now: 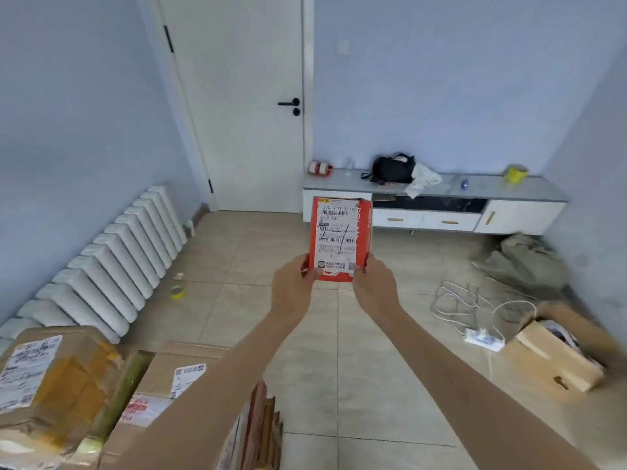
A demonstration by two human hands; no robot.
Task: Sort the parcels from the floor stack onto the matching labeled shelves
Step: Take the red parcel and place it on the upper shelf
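A person holds a red parcel (341,239) upright at arm's length, above the tiled floor (325,334). The left hand (294,283) grips its lower left corner, thumb across the front; the right hand (375,283) grips the lower right corner the same way, so each grip is closed on the parcel. A white shipping label (337,237) covers most of the front (handwritten black marks cross it, hard to read). At the lower left, a stack of brown cardboard parcels (68,385) sits on the floor beside a white radiator (112,262). Behind the parcel stand a white door (244,96) and a low white cabinet (441,205) with a black bag (392,169) on top. White cables (475,300) and an open cardboard box (556,354) lie at right.
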